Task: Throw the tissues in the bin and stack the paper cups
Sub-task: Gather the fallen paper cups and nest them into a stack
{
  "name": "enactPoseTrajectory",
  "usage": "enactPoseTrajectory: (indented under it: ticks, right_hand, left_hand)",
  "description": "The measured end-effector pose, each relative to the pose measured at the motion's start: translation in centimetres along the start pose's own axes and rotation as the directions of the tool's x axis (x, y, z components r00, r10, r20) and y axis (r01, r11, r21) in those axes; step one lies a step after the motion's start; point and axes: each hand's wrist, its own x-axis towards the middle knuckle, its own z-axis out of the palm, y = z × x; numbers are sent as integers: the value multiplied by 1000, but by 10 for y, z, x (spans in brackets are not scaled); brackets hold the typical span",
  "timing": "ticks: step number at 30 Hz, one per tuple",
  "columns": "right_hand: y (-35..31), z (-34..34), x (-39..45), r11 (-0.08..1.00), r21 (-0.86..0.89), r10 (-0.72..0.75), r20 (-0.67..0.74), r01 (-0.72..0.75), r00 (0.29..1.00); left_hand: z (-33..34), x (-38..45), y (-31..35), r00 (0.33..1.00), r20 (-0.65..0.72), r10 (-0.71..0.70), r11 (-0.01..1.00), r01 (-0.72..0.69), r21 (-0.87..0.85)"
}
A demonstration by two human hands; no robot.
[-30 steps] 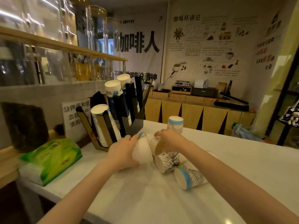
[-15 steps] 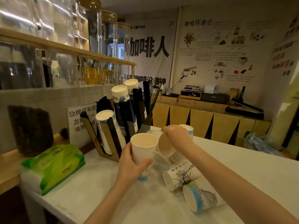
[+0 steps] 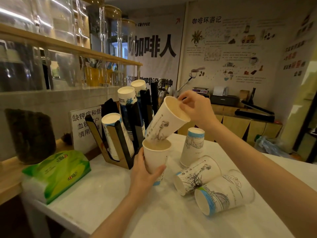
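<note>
My left hand [image 3: 143, 174] grips an upright white paper cup [image 3: 157, 157] just above the white counter. My right hand [image 3: 195, 107] pinches the rim of a second, tilted paper cup [image 3: 164, 121], whose base sits in the mouth of the first. One cup [image 3: 193, 146] stands upside down behind them. Two more cups lie on their sides: one [image 3: 197, 174] next to the held cup, the other [image 3: 223, 194] closest to me. No loose tissue or bin is in view.
A black cup holder [image 3: 130, 134] with stacked cups stands at the back left, beside a small sign [image 3: 84, 124]. A green tissue pack [image 3: 56, 172] lies at the counter's left edge. Glass jars line the wooden shelf [image 3: 68, 47] above.
My left hand turned its cup upright and lifted it. My right hand raised the second cup higher and tipped its base into the first cup's mouth. The view came closer.
</note>
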Motion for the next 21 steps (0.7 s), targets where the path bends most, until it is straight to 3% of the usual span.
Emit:
enactPoseTrajectory:
  ticks: [7, 13, 17, 21]
  right_hand:
    - [-16, 21, -12, 975, -221, 38, 296, 30, 954]
    - [-4, 57, -35, 937, -346, 201, 453, -37, 869]
    - [6, 56, -42, 956, -264, 236, 437, -127, 868]
    - [10, 45, -50, 947, -123, 317, 517, -297, 795]
  left_hand:
    - [-2, -3, -1, 1000, 16, 17, 999, -18, 32]
    - [-1, -1, -5, 1000, 12, 21, 999, -22, 24]
    - [0, 0, -7, 999, 26, 23, 1000, -23, 17]
    - [-1, -1, -6, 999, 32, 37, 999, -38, 27]
